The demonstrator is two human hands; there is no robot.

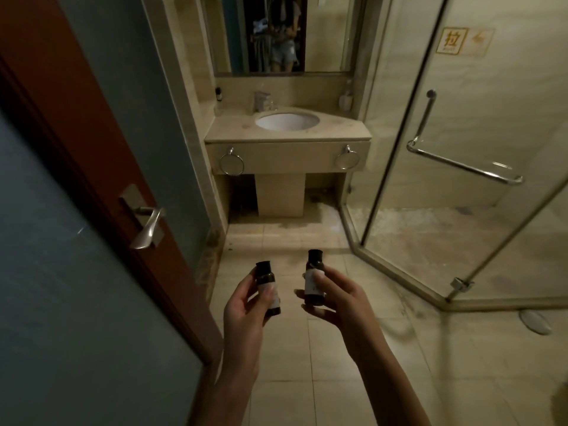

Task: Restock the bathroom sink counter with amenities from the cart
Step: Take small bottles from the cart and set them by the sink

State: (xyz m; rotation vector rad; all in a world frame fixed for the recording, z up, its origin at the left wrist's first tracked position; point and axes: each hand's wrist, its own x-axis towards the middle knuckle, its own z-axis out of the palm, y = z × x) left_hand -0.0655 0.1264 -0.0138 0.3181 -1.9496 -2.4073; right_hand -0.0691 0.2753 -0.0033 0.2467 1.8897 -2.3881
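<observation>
We hold a small dark bottle in each hand, both held out in front of us over the tiled floor (pixel 310 373). Our left hand (pixel 246 305) has its fingers and thumb curled round the left bottle (pixel 265 272), which stands nearly upright with its dark cap on top and a pale label partly hidden by the thumb. Our right hand (pixel 336 299) pinches the right bottle (pixel 314 262) between thumb and fingertips; it too is upright and capped, and it sits slightly higher than the other. The two bottles are near each other but apart.

To our left, the door (pixel 76 142) stands open, its metal lever handle (pixel 147 229) facing us. To our right is the glass shower enclosure (pixel 479 235) with a chrome grab bar (pixel 461 167) and a small sign (pixel 451 41) on the glass.

Straight ahead, well away from the bottles, is the sink counter (pixel 341 130) with its white basin (pixel 287 121) and faucet (pixel 261 101). A small dark bottle (pixel 218 93) stands at its back left corner and a pale dispenser (pixel 345 99) at the back right. Two towel rings (pixel 231 163) hang on the counter's front, and a mirror (pixel 325 35) hangs above
</observation>
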